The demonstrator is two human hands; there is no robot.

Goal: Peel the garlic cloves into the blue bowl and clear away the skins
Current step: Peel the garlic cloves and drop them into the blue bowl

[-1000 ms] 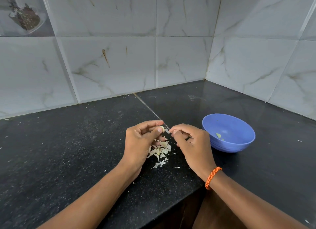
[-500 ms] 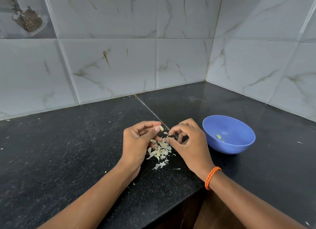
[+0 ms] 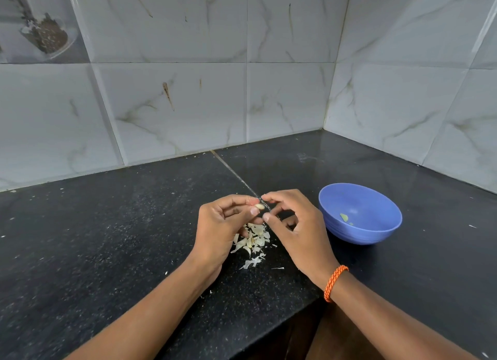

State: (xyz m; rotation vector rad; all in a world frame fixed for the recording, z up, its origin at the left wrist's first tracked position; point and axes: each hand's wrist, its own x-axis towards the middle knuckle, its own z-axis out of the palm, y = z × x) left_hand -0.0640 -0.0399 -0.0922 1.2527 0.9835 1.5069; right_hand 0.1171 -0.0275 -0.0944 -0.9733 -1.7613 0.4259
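The blue bowl (image 3: 360, 213) stood alone on the black tabletop (image 3: 107, 238), its mouth uncovered, so a hand could come down into it from above. Left of the bowl, the right hand (image 3: 297, 226) blocked the direct way to it from that side, and the left hand (image 3: 223, 225) sat just beyond, fingertips almost meeting. Beneath both hands, left of the bowl, a heap of garlic skins (image 3: 252, 240) covered the surface. Behind and right of the bowl, bare tabletop ran to the tiled walls (image 3: 403, 90), which closed off the corner. Far left of the bowl lay open tabletop.
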